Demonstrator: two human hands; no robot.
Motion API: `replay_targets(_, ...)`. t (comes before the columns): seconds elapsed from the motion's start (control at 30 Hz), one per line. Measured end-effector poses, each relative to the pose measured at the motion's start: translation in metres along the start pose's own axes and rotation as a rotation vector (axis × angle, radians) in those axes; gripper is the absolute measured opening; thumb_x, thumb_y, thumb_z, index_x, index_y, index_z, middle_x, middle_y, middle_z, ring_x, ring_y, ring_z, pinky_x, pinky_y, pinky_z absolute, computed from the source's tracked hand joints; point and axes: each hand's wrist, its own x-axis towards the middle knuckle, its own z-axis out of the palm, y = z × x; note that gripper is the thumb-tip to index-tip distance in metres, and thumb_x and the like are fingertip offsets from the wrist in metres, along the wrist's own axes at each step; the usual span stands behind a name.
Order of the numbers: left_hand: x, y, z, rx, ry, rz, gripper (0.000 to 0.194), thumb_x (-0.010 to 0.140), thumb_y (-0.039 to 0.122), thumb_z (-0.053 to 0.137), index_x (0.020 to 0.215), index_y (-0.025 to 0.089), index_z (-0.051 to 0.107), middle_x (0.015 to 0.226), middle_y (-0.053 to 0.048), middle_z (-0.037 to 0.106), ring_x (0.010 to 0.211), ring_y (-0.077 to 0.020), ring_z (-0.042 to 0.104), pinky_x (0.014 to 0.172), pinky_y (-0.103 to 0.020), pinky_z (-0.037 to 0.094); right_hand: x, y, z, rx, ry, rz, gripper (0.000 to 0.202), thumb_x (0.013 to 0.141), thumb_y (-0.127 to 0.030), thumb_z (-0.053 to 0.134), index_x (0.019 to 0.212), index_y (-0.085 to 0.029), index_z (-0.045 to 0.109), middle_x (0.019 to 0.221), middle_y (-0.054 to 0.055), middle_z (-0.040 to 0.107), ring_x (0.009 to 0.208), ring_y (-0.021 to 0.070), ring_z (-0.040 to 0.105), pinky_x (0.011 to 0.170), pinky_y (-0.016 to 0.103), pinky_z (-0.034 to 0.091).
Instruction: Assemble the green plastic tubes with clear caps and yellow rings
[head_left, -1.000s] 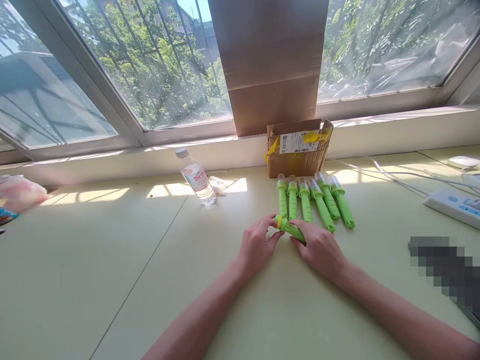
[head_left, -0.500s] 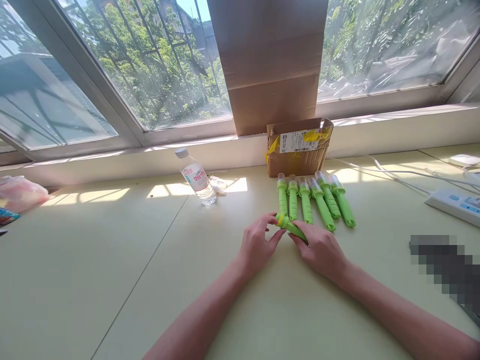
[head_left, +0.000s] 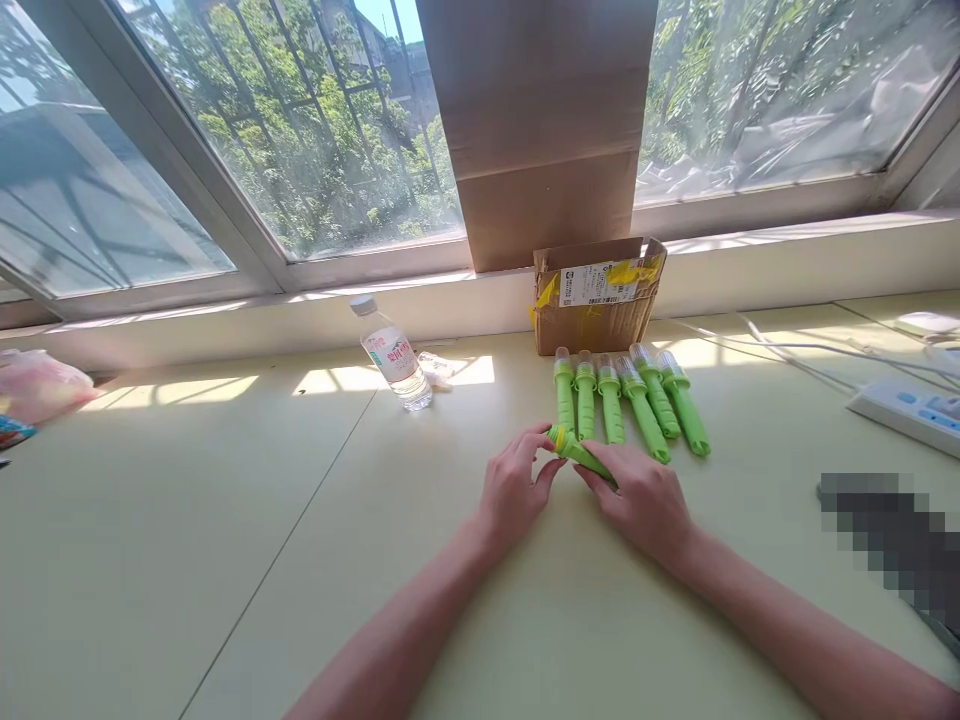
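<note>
Between my hands is a green plastic handle [head_left: 589,457] with a yellow ring near its left end; it lies slanted, close to the tabletop. My right hand [head_left: 641,495] grips its lower right part between thumb and fingers. At the ringed end, the fingertips of my left hand [head_left: 515,485] are bent onto the handle, the thumb curving underneath. Just beyond lie several similar green handles with clear caps [head_left: 650,405], side by side with their capped ends pointing away from me. What the caps contain is too small to tell.
An opened cardboard box [head_left: 592,300] with a label and yellow tape stands behind the handles. A water bottle [head_left: 394,355] is left of it, beside a small crumpled wrapper [head_left: 436,368]. A white power strip [head_left: 907,412] with cables lies right, a pinkish plastic bag [head_left: 43,385] far left.
The handle's ringed end has shifted very slightly left, with my left fingers still on it. My right hand keeps its grip, and the other handles stay in place.
</note>
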Motion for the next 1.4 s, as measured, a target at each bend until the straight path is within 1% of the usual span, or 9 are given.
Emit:
replay_targets(0.13,-0.0001,0.0006,-0.0009,0.006,0.012,0.006,0.011,0.083,0.021,0.056,0.092,0.022,0.051,0.114,-0.003,0.063,0.096,-0.0170,0.063,0.071,-0.031,0.053,0.0000,-0.0005,-0.0001,-0.049,-0.040,0.008,0.025,0.089,-0.033,0.048,0.111,-0.023,0.056,0.085,0.002,0.066,0.074,0.0163,0.058,0.057,0.025,0.034)
replay_targets(0.23,-0.0004,0.0009,-0.0010,0.007,0.010,0.012,0.011,0.083,0.021,0.056,0.092,0.022,0.051,0.113,-0.003,0.063,0.095,-0.0170,0.063,0.072,-0.031,0.053,-0.0010,0.0016,0.0030,-0.034,-0.072,-0.007,0.028,0.087,-0.024,0.048,0.114,-0.020,0.052,0.093,0.003,0.065,0.077,0.0169,0.059,0.058,0.025,0.036)
replay_targets(0.33,-0.0004,0.0008,-0.0006,0.007,0.020,0.014,0.011,0.082,0.022,0.057,0.092,0.022,0.051,0.113,-0.003,0.063,0.091,-0.0161,0.063,0.071,-0.031,0.054,-0.0023,0.0045,0.0066,0.020,-0.047,-0.006,0.025,0.085,-0.018,0.046,0.110,-0.018,0.051,0.093,0.004,0.063,0.074,0.0164,0.058,0.058,0.025,0.037)
replay_targets(0.47,0.0010,0.0017,-0.0008,-0.021,0.016,0.004,0.011,0.082,0.022,0.057,0.092,0.022,0.051,0.112,-0.003,0.063,0.087,-0.0150,0.063,0.068,-0.030,0.054,-0.0027,0.0072,0.0084,0.108,0.035,0.009,0.014,0.085,-0.023,0.049,0.097,-0.017,0.054,0.084,0.003,0.061,0.066,0.0147,0.055,0.059,0.025,0.038)
replay_targets(0.6,0.0036,0.0030,-0.0025,-0.072,0.007,-0.018,0.014,0.081,0.025,0.059,0.092,0.021,0.052,0.111,-0.004,0.063,0.092,-0.0161,0.062,0.069,-0.030,0.055,-0.0030,0.0059,0.0063,0.161,0.043,-0.020,0.017,0.087,-0.025,0.049,0.100,-0.017,0.055,0.084,0.003,0.063,0.070,0.0145,0.057,0.062,0.024,0.039)
replay_targets(0.77,0.0047,0.0006,-0.0029,-0.084,-0.028,-0.050,0.015,0.079,0.023,0.060,0.091,0.022,0.051,0.111,-0.003,0.063,0.089,-0.0150,0.063,0.069,-0.031,0.056,-0.0032,0.0014,0.0027,0.032,0.050,0.013,0.019,0.087,-0.028,0.051,0.102,-0.019,0.059,0.087,0.003,0.066,0.076,0.0165,0.059,0.062,0.025,0.036)
replay_targets(0.97,0.0034,-0.0007,-0.0013,-0.066,-0.038,-0.081,0.013,0.080,0.023,0.058,0.091,0.021,0.050,0.110,-0.003,0.063,0.090,-0.0159,0.063,0.069,-0.032,0.056,-0.0017,0.0005,0.0023,-0.051,-0.003,0.016,0.023,0.090,-0.031,0.047,0.104,-0.018,0.060,0.084,0.003,0.067,0.075,0.0160,0.058,0.058,0.025,0.033)
replay_targets(1.27,0.0049,-0.0004,-0.0039,-0.072,-0.050,-0.077,0.017,0.078,0.026,0.062,0.089,0.021,0.051,0.112,-0.003,0.062,0.085,-0.0144,0.062,0.068,-0.031,0.056,-0.0006,0.0025,0.0010,0.088,-0.081,0.051,0.021,0.090,-0.031,0.044,0.097,-0.020,0.060,0.078,0.001,0.066,0.063,0.0138,0.056,0.055,0.024,0.034)
replay_targets(1.4,0.0033,-0.0021,-0.0032,-0.050,-0.048,-0.063,0.014,0.079,0.027,0.061,0.087,0.021,0.052,0.111,-0.003,0.063,0.081,-0.0135,0.062,0.068,-0.031,0.055,0.0012,0.0081,0.0021,0.157,-0.093,0.003,0.026,0.086,-0.030,0.048,0.110,-0.020,0.055,0.090,0.003,0.067,0.067,0.0151,0.059,0.057,0.024,0.039)
